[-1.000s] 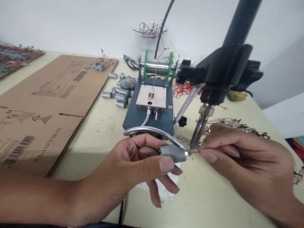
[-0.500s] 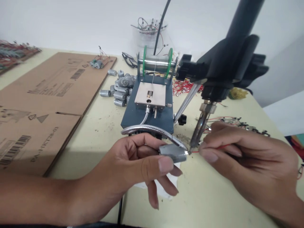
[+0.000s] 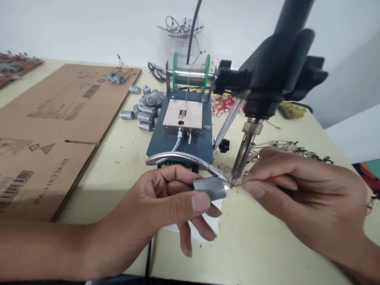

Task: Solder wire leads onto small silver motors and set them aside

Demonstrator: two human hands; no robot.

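Note:
My left hand [image 3: 169,202] is shut on a small silver DC motor [image 3: 209,188], held between the thumb and fingers. My right hand [image 3: 297,186] pinches a thin red wire [image 3: 237,185] between thumb and forefinger. The wire's end reaches the motor's bright terminal end, though the exact contact is too small to tell. A clamped soldering iron [image 3: 244,152] points down there, its tip just beside the terminal. A flexible metal gooseneck tube [image 3: 181,157] from a blue solder feeder [image 3: 178,146] curves across to end at the same spot.
A spool of solder wire [image 3: 190,74] sits on the feeder. Behind it lies a pile of silver motors [image 3: 144,113]. A cardboard sheet [image 3: 56,118] covers the table's left side. Red wires with small parts [image 3: 287,146] lie at right, and a clear cup of wires [image 3: 178,39] stands at the back.
The whole scene has shifted slightly left and up in view as my head moved. Both hands keep the same hold, with the wire end still at the motor terminal.

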